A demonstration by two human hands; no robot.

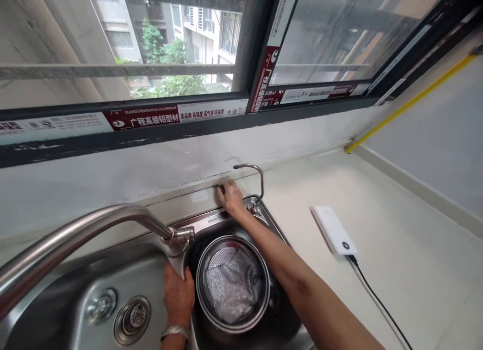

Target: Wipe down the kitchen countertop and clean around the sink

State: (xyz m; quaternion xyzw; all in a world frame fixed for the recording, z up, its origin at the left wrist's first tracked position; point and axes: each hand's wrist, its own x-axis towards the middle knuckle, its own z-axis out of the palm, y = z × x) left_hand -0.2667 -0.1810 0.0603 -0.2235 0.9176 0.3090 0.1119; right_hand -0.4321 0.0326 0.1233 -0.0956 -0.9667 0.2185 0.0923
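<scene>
My right hand (231,196) reaches over the sink to its back rim by the wall. Its fingers are pinched at a small dark thing (221,189) that I cannot make out. My left hand (179,294) rests on the divider (177,262) between the two bowls, thumb and fingers apart on either side of it. Just above hangs the nozzle end of a large steel faucet (113,214). Under my right forearm, a round metal pot (199,299) sits in the right bowl, with crumpled bubble wrap (234,284) and a perforated metal piece (222,257) inside.
A thin curved tap (261,181) rises behind the right bowl. The left bowl (94,269) has a drain (133,320). On the right counter (396,229) lies a white power bank (332,230) with a black cable (377,297). A yellow pipe (411,106) and window frame (211,113) stand behind.
</scene>
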